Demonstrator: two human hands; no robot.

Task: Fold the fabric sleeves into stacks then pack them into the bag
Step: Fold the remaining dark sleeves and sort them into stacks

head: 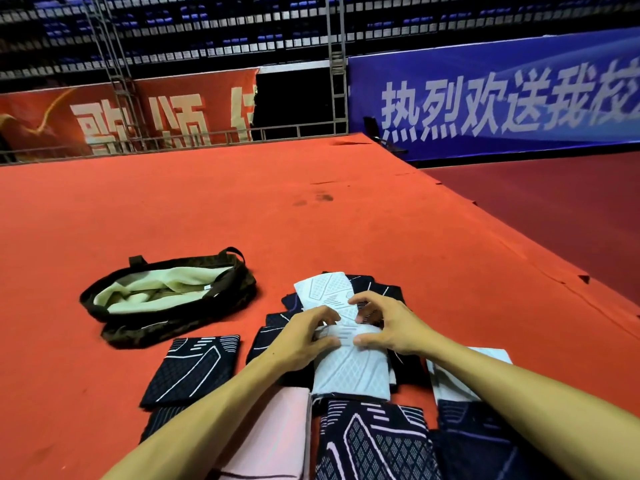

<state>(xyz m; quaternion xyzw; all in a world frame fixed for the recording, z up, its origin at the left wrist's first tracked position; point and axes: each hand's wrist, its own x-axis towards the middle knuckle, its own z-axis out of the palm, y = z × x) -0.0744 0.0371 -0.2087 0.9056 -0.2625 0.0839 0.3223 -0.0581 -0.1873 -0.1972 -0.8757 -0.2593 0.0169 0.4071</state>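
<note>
Head view: white sleeve (pixel 349 372) dead ahead on dark sleeves (pixel 388 291), long axis pointing away from body. Pinched at mid-length by left hand (pixel 304 337) and right hand (pixel 391 327), close together. Bag (pixel 173 323) open, forward-left, nearer left hand.

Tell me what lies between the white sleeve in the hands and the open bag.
Nothing visible blocks it. The left hand and right hand hold the white sleeve; the bag lies open to its left, only flat dark sleeves and bare carpet between.
</note>
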